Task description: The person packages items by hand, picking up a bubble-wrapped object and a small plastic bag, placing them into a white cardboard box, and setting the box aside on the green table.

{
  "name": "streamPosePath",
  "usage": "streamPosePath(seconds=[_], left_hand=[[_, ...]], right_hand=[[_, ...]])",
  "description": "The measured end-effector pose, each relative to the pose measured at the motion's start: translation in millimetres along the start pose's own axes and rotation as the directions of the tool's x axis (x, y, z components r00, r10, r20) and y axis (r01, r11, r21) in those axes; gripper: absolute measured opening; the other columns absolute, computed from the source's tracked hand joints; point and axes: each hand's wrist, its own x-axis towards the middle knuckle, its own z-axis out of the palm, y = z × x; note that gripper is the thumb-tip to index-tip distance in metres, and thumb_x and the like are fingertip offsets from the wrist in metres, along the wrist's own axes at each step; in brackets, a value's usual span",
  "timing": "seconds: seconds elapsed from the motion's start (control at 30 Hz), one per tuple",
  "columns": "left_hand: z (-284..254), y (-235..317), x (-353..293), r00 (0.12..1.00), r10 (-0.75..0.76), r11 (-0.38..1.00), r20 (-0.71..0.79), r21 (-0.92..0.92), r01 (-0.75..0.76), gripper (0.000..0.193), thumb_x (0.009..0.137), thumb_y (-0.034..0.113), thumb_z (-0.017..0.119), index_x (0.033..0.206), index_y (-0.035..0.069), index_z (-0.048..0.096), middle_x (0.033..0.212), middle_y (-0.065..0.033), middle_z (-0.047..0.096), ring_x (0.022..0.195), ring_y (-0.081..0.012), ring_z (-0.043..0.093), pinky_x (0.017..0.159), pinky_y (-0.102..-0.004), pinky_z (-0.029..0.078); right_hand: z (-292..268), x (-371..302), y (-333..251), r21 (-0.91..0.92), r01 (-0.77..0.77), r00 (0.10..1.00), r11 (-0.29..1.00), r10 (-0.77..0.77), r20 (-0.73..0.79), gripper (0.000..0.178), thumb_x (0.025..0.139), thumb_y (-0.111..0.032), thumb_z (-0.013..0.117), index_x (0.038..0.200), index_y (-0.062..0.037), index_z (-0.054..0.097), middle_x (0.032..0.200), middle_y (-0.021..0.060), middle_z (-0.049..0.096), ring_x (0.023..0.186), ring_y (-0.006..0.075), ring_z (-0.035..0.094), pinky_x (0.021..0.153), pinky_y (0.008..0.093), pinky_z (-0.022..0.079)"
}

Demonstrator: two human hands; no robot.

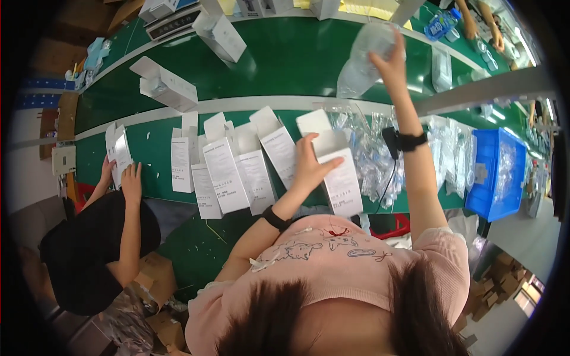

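We see our left hand (314,166) clamped on the open white box (345,188) in the centre of the frame, and our right hand (390,62), well apart from it, closed around a clear plastic bag (358,71) at the upper right, above the green belt (285,56). What the bag contains, we cannot tell.

We judge that the work is about in the middle. Our box has its flap up, so its closing is not yet done. To its left, a group of white boxes (225,178) also has raised flaps; whether they are filled, we cannot see. Many clear packages (374,163) lie right of centre, and more are in the blue bin (491,199) at the right, so probably much is left.
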Motion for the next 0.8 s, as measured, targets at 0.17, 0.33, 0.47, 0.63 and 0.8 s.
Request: streamPosePath(seconds=[0.17, 0.33, 0.47, 0.63, 0.8], left_hand=[[-21, -3, -11, 0.986, -0.158, 0.976, -0.054, 0.14, 0.164, 0.076, 0.059, 0.029, 0.079, 0.114, 0.001, 0.035, 0.11, -0.0218, 0.037, 0.102, -0.0361, 0.04, 0.09, -0.04, 0.035], [-31, -5, -14, 0.989, -0.067, 0.95, -0.129, 0.294, 0.102, 0.08, 0.058, 0.026, 0.08, 0.115, 0.0, 0.031, 0.112, -0.0225, 0.035, 0.103, -0.0369, 0.04, 0.091, -0.0409, 0.035], [-17, 38, -18, 0.989, 0.132, 0.938, 0.067, 0.314, -0.147, 0.082, 0.057, 0.023, 0.081, 0.116, 0.0, 0.028, 0.117, -0.0249, 0.032, 0.108, -0.0382, 0.038, 0.093, -0.0417, 0.034], [11, 32, -24, 0.97, 0.244, 0.946, -0.021, 0.225, -0.233, 0.082, 0.054, 0.019, 0.083, 0.112, 0.001, 0.027, 0.122, -0.0273, 0.029, 0.112, -0.0383, 0.037, 0.093, -0.0412, 0.035], [20, 17, -22, 0.919, 0.368, 0.93, -0.143, 0.062, -0.363, 0.081, 0.052, 0.015, 0.084, 0.106, 0.006, 0.024, 0.126, -0.0285, 0.026, 0.112, -0.0402, 0.038, 0.09, -0.0439, 0.038]], right_hand=[[-62, -73, -69, 0.364, -0.088, 0.952, 0.927, 0.186, -0.244, 0.066, 0.071, -0.001, 0.061, 0.128, -0.0066, 0.028, 0.114, 0.0105, 0.046, 0.099, 0.0213, 0.05, 0.083, 0.031, 0.042], [-76, -117, -82, 0.733, -0.176, 0.805, 0.657, 0.525, -0.277, 0.065, 0.073, 0.001, 0.059, 0.128, -0.0072, 0.026, 0.112, 0.011, 0.046, 0.099, 0.0213, 0.05, 0.083, 0.0314, 0.043], [-51, -123, -97, 0.872, -0.199, 0.711, 0.447, 0.679, -0.186, 0.064, 0.074, 0.0, 0.059, 0.128, -0.0071, 0.024, 0.11, 0.01, 0.045, 0.098, 0.0211, 0.049, 0.082, 0.0321, 0.043], [-11, -130, -110, 0.68, -0.222, 0.769, 0.699, 0.554, -0.319, 0.057, 0.072, 0.0, 0.059, 0.121, -0.0069, 0.033, 0.108, 0.0115, 0.047, 0.093, 0.0235, 0.053, 0.079, 0.0333, 0.046], [-15, -140, -132, -0.171, -0.071, 0.997, 0.983, 0.07, -0.013, 0.043, 0.072, -0.008, 0.063, 0.111, -0.0038, 0.046, 0.108, 0.0138, 0.047, 0.092, 0.0253, 0.053, 0.079, 0.0321, 0.045]])
